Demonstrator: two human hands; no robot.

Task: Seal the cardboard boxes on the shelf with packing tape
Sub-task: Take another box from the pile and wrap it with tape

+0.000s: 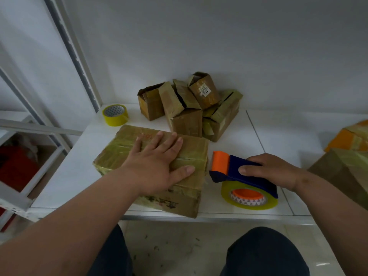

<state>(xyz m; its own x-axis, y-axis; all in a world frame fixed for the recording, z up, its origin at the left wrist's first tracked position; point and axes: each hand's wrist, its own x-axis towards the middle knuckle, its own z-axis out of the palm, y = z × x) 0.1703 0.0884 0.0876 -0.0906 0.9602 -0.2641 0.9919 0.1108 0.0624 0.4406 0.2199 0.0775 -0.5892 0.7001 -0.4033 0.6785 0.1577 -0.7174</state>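
Note:
A large cardboard box (119, 152), covered in yellowish tape, lies flat near the front edge of the white shelf (274, 136). My left hand (157, 164) presses flat on its top with fingers spread. Just right of the box, my right hand (272, 170) grips a blue and orange tape dispenser (231, 168) that carries a roll of clear yellowish tape (249, 196). The dispenser's orange end sits close to the box's right edge.
Several small taped boxes (189, 108) are heaped at the back against the wall. A spare yellow tape roll (115, 114) stands at the back left by the shelf post (79, 62). More boxes (346, 162) sit at the right edge. My knees are below the shelf.

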